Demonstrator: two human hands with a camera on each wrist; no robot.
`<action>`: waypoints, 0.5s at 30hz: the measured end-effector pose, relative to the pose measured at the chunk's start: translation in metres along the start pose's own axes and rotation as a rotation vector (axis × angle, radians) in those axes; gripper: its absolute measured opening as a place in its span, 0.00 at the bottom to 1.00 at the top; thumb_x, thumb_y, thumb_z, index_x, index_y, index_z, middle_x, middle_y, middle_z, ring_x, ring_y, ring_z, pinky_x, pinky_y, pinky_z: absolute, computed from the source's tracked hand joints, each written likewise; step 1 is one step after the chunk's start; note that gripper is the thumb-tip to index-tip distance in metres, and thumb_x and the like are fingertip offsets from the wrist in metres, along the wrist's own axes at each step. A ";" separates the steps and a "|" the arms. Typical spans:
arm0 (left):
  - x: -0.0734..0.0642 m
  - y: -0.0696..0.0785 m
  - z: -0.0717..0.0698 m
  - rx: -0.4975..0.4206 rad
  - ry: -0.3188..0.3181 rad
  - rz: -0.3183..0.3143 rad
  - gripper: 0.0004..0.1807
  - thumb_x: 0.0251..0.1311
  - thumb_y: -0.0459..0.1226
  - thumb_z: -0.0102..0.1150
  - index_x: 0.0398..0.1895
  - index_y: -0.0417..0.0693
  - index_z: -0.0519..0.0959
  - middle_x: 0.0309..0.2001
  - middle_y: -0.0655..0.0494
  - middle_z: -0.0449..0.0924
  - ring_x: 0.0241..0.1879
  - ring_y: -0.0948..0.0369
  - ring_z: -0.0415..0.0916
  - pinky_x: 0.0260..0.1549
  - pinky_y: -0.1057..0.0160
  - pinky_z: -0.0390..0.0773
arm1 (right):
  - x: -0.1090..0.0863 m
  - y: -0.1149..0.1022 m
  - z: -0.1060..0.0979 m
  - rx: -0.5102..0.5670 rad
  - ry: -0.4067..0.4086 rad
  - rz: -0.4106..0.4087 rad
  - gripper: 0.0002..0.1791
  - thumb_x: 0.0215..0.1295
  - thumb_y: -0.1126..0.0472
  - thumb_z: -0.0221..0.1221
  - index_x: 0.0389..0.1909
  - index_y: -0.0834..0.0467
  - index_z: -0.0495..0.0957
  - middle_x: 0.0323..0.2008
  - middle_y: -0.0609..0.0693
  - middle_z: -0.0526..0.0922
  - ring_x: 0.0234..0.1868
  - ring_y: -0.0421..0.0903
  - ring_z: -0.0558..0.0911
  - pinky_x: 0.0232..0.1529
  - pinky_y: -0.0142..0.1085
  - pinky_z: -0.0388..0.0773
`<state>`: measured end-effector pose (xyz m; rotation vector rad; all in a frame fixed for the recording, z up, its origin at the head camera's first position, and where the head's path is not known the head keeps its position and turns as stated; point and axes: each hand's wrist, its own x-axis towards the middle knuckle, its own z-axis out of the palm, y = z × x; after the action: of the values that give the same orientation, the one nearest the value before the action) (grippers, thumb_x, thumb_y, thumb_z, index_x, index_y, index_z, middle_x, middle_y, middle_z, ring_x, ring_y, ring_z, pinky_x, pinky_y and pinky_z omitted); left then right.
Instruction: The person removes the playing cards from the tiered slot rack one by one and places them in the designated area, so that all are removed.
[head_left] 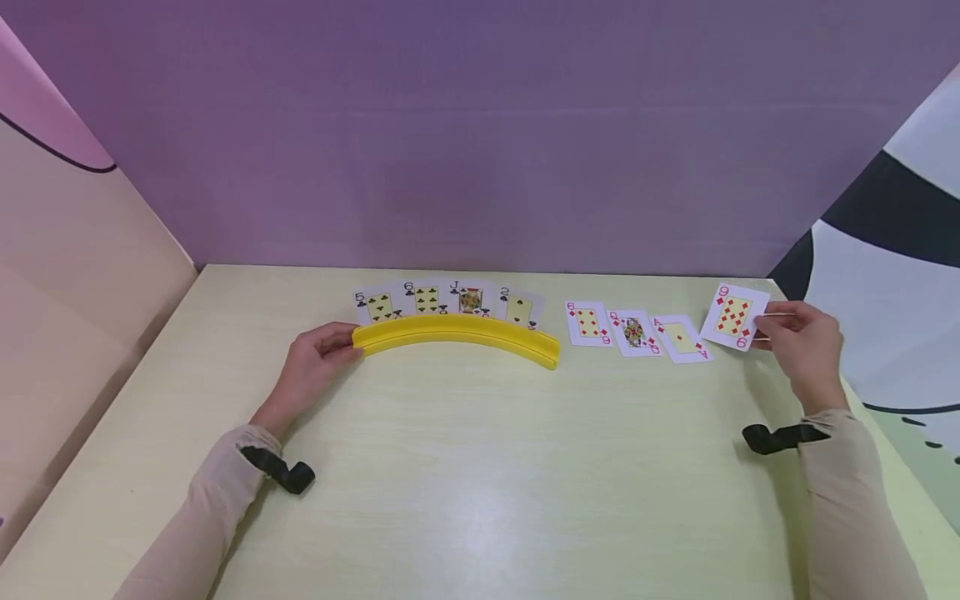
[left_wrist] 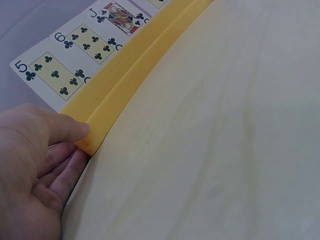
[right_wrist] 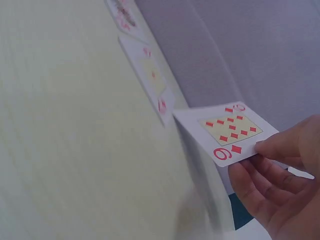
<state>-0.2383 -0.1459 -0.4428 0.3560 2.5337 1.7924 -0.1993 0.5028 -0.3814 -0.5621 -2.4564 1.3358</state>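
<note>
My left hand (head_left: 322, 358) pinches the left end of a curved yellow card holder (head_left: 457, 327), thumb on its front face in the left wrist view. Standing in its groove are the 5 of clubs (left_wrist: 55, 75), 6 of clubs (left_wrist: 91, 44), jack of clubs (left_wrist: 120, 17) and 2 of clubs (head_left: 519, 310). At the right my right hand (head_left: 810, 350) holds the 9 of diamonds (right_wrist: 231, 131) between thumb and fingers, face up and tilted. Its left corner is close to the ace of diamonds (head_left: 681, 338) on the table.
Between holder and ace lie the 6 of diamonds (head_left: 588, 323) and queen of diamonds (head_left: 635, 333), face up in a row. The pale wooden table (head_left: 480, 467) meets a purple backdrop (head_left: 480, 167) behind. Its right edge runs beneath my right arm.
</note>
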 end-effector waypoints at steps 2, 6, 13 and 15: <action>0.000 0.000 0.000 0.002 0.002 -0.008 0.20 0.62 0.30 0.65 0.58 0.38 0.79 0.53 0.41 0.82 0.51 0.49 0.81 0.46 0.75 0.80 | 0.001 0.004 0.001 -0.088 -0.026 0.008 0.19 0.71 0.60 0.59 0.57 0.66 0.72 0.29 0.33 0.79 0.26 0.29 0.81 0.31 0.25 0.83; 0.001 -0.001 0.000 0.010 0.008 -0.010 0.20 0.62 0.29 0.66 0.57 0.38 0.79 0.53 0.41 0.83 0.51 0.50 0.81 0.45 0.75 0.80 | 0.001 0.011 0.001 -0.203 -0.079 0.041 0.26 0.73 0.56 0.56 0.63 0.70 0.68 0.45 0.57 0.80 0.27 0.31 0.80 0.31 0.26 0.83; 0.000 0.001 0.000 0.010 0.012 0.013 0.19 0.62 0.28 0.65 0.57 0.38 0.79 0.52 0.42 0.83 0.51 0.51 0.81 0.45 0.74 0.81 | 0.002 0.020 -0.002 -0.244 -0.103 0.031 0.25 0.74 0.59 0.55 0.62 0.74 0.68 0.50 0.69 0.76 0.25 0.32 0.80 0.29 0.28 0.84; 0.000 0.001 0.001 0.007 0.010 0.013 0.19 0.62 0.28 0.65 0.57 0.38 0.79 0.52 0.42 0.83 0.51 0.51 0.81 0.45 0.74 0.81 | 0.002 0.021 -0.003 -0.263 -0.099 0.031 0.25 0.74 0.59 0.55 0.62 0.74 0.69 0.50 0.70 0.76 0.25 0.31 0.79 0.28 0.27 0.84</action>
<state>-0.2383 -0.1450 -0.4420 0.3649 2.5510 1.7950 -0.1958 0.5160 -0.3975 -0.6100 -2.7372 1.0807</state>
